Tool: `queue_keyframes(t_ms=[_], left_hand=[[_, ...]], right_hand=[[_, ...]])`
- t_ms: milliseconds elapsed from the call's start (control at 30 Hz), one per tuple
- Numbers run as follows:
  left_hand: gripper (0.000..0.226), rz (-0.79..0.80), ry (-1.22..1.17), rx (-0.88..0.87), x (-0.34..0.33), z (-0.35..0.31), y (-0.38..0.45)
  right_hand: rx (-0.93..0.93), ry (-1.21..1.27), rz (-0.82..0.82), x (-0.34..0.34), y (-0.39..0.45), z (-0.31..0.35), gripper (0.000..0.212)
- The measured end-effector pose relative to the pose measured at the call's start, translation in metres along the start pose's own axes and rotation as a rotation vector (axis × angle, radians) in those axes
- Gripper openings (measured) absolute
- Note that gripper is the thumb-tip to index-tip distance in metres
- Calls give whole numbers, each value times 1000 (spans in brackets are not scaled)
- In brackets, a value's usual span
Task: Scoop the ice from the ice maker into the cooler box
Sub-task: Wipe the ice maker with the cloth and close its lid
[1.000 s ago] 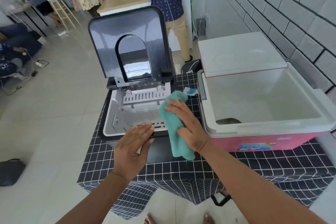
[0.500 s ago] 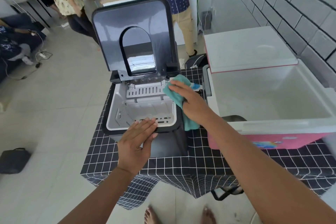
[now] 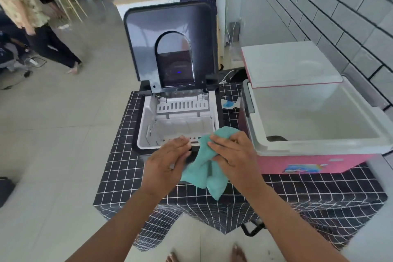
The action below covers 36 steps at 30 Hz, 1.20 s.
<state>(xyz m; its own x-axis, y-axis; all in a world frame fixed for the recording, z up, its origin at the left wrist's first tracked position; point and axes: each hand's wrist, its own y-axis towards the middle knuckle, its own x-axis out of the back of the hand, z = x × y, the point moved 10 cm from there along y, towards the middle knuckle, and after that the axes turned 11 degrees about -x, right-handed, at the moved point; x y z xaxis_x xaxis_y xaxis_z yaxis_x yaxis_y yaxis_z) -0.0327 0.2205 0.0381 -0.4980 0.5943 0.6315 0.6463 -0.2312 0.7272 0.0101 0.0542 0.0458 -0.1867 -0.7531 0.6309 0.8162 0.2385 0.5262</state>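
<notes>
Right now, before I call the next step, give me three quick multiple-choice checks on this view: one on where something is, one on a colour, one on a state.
1. Where does the cooler box stand relative to the ice maker?
A. To its right
B. To its left
C. On top of it

2. What colour is the cloth?
A. Red
B. Teal
C. Black

3. How is the ice maker's lid?
A. Shut flat
B. Taken off and lying on the floor
C. Raised upright

Answers: 1 A, the pink box sits right of the machine on the checked tablecloth. 2 B, the right hand grips teal fabric. 3 C, the lid stands up behind the open basket.
</notes>
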Motion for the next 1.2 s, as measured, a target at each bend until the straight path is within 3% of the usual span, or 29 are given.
queue_keyframes(t_ms=[133, 333, 400, 500, 667, 733, 767, 833, 900, 1033, 1200], left_hand=[[29, -17, 66, 141, 42, 51, -30], [33, 70, -204, 199, 59, 83, -42], [35, 37, -275, 234, 63, 87, -41], [45, 74, -124, 118, 61, 73, -38], [55, 46, 143, -145, 39, 33, -29], [54, 82, 165, -159, 25, 25, -26], [51, 85, 166, -156, 21, 25, -24], [38, 47, 150, -201, 23, 27, -21], [28, 27, 104, -305, 32, 34, -26], [37, 100, -121, -327, 56, 69, -37], [34, 131, -315, -163, 78, 117, -33]], right_hand=[[30, -142, -4, -32, -5, 35, 19], [45, -289, 147, -85, 5, 96, 32], [-80, -153, 241, -89, 13, 96, 30], [-316, 38, 310, -77, 22, 72, 22], [-694, 379, 285, -66, 21, 43, 11], [-857, 662, 241, -66, 16, 33, 8], [-869, 668, 182, -60, 17, 28, 7], [-717, 316, 80, -42, 25, 23, 8], [-464, -39, 90, -38, 34, 40, 11], [-335, -201, 328, -72, 25, 52, 25], [-253, -313, 367, -99, 13, 71, 36]])
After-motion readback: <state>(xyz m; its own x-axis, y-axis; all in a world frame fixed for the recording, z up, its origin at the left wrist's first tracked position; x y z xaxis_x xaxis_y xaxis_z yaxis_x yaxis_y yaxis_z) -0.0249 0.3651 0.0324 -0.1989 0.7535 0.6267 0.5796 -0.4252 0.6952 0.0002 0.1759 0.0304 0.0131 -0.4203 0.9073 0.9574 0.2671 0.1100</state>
